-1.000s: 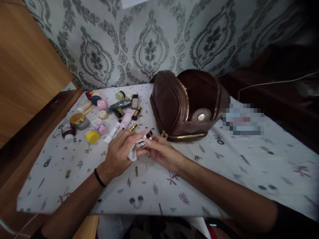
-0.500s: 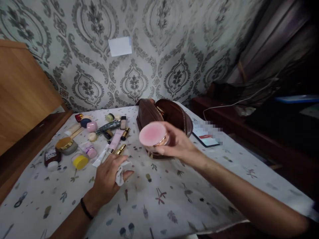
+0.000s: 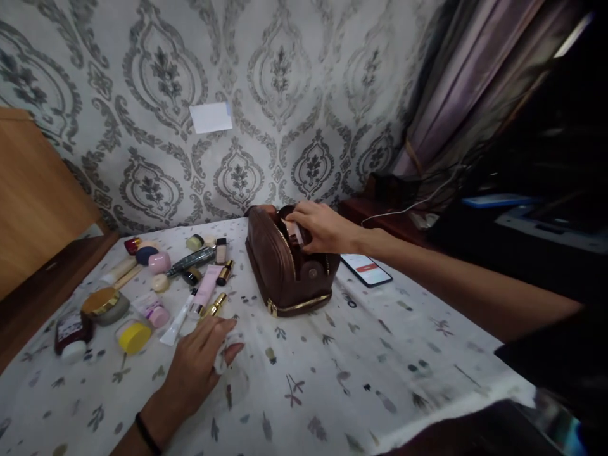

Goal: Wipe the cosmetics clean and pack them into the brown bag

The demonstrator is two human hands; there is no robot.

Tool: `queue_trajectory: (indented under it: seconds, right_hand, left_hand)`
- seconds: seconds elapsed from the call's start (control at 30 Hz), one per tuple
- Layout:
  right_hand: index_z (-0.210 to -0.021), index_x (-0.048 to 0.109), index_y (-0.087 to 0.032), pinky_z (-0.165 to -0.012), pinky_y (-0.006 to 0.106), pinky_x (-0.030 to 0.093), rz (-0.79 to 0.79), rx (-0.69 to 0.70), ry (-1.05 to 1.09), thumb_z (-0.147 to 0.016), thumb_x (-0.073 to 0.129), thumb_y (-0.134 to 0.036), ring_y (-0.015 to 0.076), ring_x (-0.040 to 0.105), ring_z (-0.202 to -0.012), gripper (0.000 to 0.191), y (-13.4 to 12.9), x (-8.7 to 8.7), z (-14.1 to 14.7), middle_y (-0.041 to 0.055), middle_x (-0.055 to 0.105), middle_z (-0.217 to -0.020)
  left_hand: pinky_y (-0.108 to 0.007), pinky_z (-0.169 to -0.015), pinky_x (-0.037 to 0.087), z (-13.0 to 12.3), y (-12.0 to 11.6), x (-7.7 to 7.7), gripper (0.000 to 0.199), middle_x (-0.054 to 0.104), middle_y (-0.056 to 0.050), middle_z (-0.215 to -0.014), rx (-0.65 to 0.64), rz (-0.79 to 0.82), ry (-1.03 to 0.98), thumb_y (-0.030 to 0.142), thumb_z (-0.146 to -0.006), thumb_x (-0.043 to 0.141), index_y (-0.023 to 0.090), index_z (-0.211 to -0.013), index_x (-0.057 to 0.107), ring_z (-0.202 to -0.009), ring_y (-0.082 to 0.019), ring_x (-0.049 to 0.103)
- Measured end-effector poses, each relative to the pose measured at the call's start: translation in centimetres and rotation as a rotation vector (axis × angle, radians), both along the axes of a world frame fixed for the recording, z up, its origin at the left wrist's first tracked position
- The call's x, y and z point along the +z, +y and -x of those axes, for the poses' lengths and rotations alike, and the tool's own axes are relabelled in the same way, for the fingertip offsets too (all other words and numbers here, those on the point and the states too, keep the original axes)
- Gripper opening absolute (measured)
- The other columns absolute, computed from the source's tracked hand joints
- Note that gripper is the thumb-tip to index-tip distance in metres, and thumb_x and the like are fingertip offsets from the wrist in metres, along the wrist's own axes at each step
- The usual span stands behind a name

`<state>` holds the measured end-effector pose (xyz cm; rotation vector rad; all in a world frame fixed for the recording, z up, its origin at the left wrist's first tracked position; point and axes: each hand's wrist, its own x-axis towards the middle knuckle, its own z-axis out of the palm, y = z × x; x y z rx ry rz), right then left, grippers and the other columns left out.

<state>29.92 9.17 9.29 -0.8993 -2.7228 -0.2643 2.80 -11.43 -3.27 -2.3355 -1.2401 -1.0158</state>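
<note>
My right hand (image 3: 327, 229) reaches into the open top of a brown zippered cosmetic bag (image 3: 270, 256), gripping a round pink compact (image 3: 294, 234). Only the compact's edge shows between the fingers; the rest is hidden by my hand and the bag. My left hand (image 3: 196, 360) rests low over the tablecloth, fingers curled around a crumpled white wipe (image 3: 220, 362). Just beyond that hand lie a gold lipstick-like tube (image 3: 217, 304), a white slim tube (image 3: 179, 318) and a pale pink tube (image 3: 208, 286).
Several cosmetics spread over the left side of the patterned tablecloth (image 3: 304, 354), among them a yellow-lidded jar (image 3: 134, 337), a gold-lidded jar (image 3: 105, 305) and a dark red bottle (image 3: 73, 335). A phone (image 3: 368, 271) lies right of the bag. A wooden panel (image 3: 42, 202) stands at left.
My right hand has moved the compact from in front of the bag back into its opening. My left hand still holds the wipe. The camera view has shifted slightly.
</note>
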Motion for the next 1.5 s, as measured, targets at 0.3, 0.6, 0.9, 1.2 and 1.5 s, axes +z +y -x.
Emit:
queue_trajectory:
  seconds: [0.3,0.6,0.9,1.2,1.5]
  right_hand:
    - [-0.115,0.064,-0.014,-0.087,0.039,0.037,0.017,-0.16,-0.414,-0.074,0.072,-0.028,0.0316,0.052,-0.115,0.043,0.6,0.5,1.6,0.0143,0.064,-0.12]
    - [-0.122,0.063,-0.014,-0.093,0.043,0.039,-0.034,-0.273,-0.492,-0.085,0.065,-0.025,0.0308,0.051,-0.122,0.038,0.4,-0.3,1.8,0.0164,0.062,-0.129]
    - [-0.107,0.069,-0.015,-0.088,0.041,0.039,-0.109,-0.262,-0.561,-0.087,0.06,-0.019,0.0291,0.055,-0.114,0.022,1.0,-1.2,2.0,0.0156,0.065,-0.124]
    - [-0.112,0.068,-0.015,-0.087,0.04,0.038,-0.084,-0.261,-0.587,-0.089,0.059,-0.021,0.0289,0.059,-0.113,0.026,0.2,-0.8,2.3,0.0142,0.068,-0.12]
    - [-0.105,0.072,-0.014,-0.073,0.035,0.04,-0.14,-0.28,-0.542,-0.093,0.05,-0.014,0.0263,0.063,-0.101,0.025,0.4,-1.6,3.3,0.0175,0.07,-0.112]
  left_hand:
    - [-0.026,-0.071,0.057,0.2,0.3,-0.5,0.02,0.07,-0.007,-0.091,-0.032,0.028,0.04,0.031,-0.101,0.049,0.016,-0.111,0.058,-0.084,-0.018,0.07]
    - [-0.026,-0.073,0.059,1.2,0.8,-1.3,0.022,0.071,-0.008,-0.094,-0.068,0.061,0.093,0.032,-0.098,0.055,0.018,-0.114,0.059,-0.085,-0.019,0.072]
    - [-0.025,-0.073,0.06,1.6,1.0,-1.8,0.023,0.071,-0.009,-0.096,-0.067,0.078,0.128,0.031,-0.098,0.054,0.018,-0.116,0.059,-0.088,-0.02,0.072]
    - [-0.026,-0.072,0.059,0.8,0.9,-1.2,0.025,0.071,-0.009,-0.092,-0.099,0.044,0.165,0.034,-0.1,0.05,0.016,-0.115,0.058,-0.086,-0.02,0.073]
    - [-0.026,-0.07,0.058,0.1,0.5,-0.7,0.025,0.071,-0.007,-0.088,-0.063,0.031,0.122,0.037,-0.102,0.044,0.019,-0.109,0.06,-0.083,-0.02,0.073]
